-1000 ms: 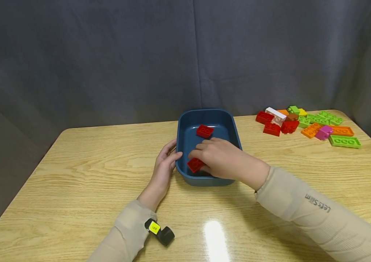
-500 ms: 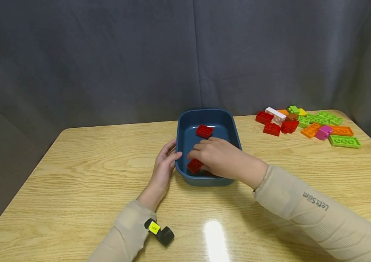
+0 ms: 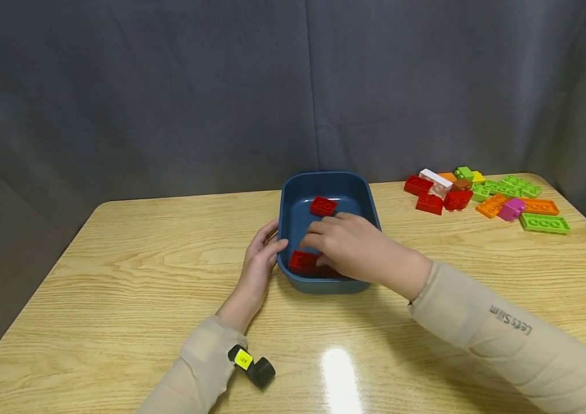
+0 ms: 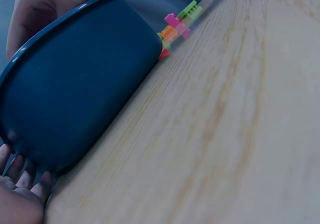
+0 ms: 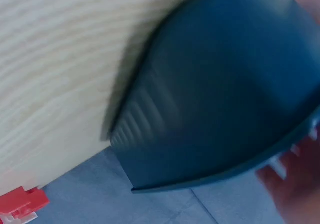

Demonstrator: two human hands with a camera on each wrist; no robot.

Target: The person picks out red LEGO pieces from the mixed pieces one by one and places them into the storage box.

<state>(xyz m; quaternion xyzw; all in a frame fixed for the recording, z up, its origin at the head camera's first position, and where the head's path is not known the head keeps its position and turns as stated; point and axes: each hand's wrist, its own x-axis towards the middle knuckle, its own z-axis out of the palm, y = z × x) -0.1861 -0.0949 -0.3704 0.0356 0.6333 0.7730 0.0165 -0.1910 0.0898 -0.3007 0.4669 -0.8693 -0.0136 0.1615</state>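
While the left hand point(image 3: 255, 267) is resting, fingers loosely extended, against the left outer wall of the bin point(image 3: 331, 286), the right hand point(image 3: 347, 244) is hanging inside it with fingers bent down. A red brick point(image 3: 302, 262) is lying beside the right thumb near the bin's near-left corner; I can't tell whether the hand is gripping it. A second red brick point(image 3: 322, 206) is lying farther back. Mixed bricks point(image 3: 490, 206) are sitting far right on the table point(image 3: 168, 287).

Red brick point(image 3: 302, 261) partly behind right fingers point(image 3: 316, 241)
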